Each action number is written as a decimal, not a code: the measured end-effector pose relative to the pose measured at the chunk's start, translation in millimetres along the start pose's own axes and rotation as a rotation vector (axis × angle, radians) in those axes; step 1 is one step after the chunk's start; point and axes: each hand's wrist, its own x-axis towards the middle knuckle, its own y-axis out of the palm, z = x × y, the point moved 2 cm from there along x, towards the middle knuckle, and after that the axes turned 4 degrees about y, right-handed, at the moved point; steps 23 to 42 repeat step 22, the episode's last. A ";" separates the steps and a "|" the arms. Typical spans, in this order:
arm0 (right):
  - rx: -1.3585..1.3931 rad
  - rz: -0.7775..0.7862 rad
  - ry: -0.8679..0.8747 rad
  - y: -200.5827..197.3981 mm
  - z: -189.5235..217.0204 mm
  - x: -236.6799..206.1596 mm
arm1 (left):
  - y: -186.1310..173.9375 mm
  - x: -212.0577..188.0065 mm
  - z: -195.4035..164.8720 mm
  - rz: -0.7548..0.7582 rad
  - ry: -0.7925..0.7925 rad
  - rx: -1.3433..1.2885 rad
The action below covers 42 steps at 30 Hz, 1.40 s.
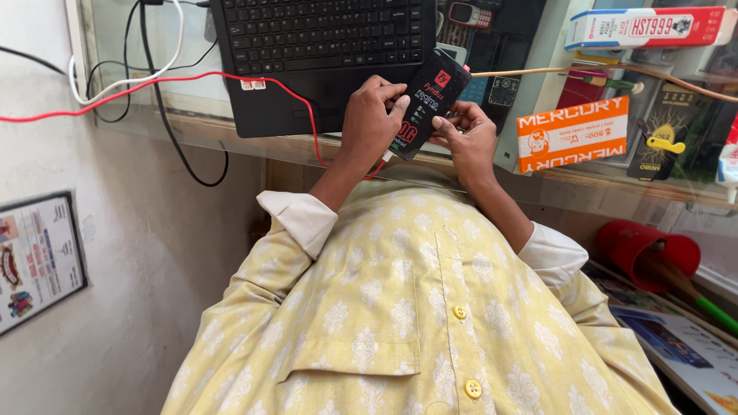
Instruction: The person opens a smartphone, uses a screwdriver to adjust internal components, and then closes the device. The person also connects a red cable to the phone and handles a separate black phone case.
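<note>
A red wire [154, 83] is seen running across the bench [231, 127] toward the phone's lower end, where it appears already plugged in. The black phone [427, 100] is gripped above the laptop [323, 54] by the left hand [371, 123], while its right edge is pinched by the right hand [467, 138]; its sticker-covered face is not yet bare. Boxes [573, 132] and a red cup [649, 250] are crowded at the right.
</note>
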 end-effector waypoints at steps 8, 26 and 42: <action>-0.011 0.033 0.009 -9.8 -4.1 -10.3 | 4.0 -13.7 -14.3 0.097 -0.001 0.117; -0.418 -0.205 -0.280 -40.1 31.4 -60.2 | 6.7 -44.8 -39.6 0.093 0.243 0.074; -0.418 -0.205 -0.280 -40.1 31.4 -60.2 | 6.7 -44.8 -39.6 0.093 0.243 0.074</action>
